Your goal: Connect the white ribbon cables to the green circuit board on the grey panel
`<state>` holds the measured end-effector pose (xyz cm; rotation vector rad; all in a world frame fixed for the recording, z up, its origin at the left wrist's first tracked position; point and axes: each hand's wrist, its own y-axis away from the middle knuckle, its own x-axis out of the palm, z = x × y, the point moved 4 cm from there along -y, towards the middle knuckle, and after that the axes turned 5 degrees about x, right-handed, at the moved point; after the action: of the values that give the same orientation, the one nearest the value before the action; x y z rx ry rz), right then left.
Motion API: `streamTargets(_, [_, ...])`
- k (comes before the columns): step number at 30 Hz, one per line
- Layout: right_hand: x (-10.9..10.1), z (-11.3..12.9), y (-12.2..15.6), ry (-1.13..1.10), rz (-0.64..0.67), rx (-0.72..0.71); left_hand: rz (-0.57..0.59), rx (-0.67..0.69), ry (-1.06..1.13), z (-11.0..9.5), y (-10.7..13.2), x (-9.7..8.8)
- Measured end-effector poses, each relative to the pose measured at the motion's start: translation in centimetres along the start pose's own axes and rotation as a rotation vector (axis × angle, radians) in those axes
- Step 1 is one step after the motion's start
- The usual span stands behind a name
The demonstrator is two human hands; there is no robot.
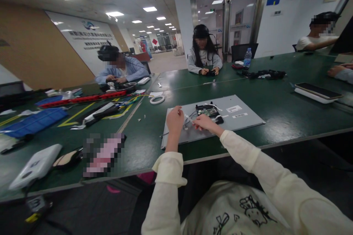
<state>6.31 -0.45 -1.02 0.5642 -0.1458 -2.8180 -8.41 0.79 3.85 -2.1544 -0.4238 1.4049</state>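
Observation:
A flat silver-grey panel [245, 120] lies on the green table in front of me. On it sits a black frame with a green circuit board [209, 111], from which thin grey cables [188, 121] lead left. My left hand [175, 118] is raised over the panel's left part, fingers curled and closed; what they hold is hidden. Just right of it, my right hand [204, 123] pinches a small white strip [189, 118] in the gap between the hands. Whether the strip is tape or part of a cable, I cannot tell.
A white tape roll [157, 99] lies beyond the panel's left corner. Further left are a blue tray [33, 122], a white device [35, 167] and a pink-topped object [106, 154]. A phone on a white box [317, 93] is at right. Several people sit around the table.

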Motion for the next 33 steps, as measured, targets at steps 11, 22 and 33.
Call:
streamTargets(11, [0.3, -1.2, -1.1, -0.039, -0.002, 0.072, 0.132, 0.111, 0.038, 0.9, -0.1, 1.9])
streamTargets(22, [0.6, -0.4, -1.5, -0.044, -0.011, -0.06, -0.057, 0.075, 0.032, 0.7, 0.0, 0.4])
streamTargets(33, [0.5, 0.2, -0.7, 0.068, -0.022, -0.014, 0.254, 0.026, -0.047, 1.0, 0.8, 3.0])
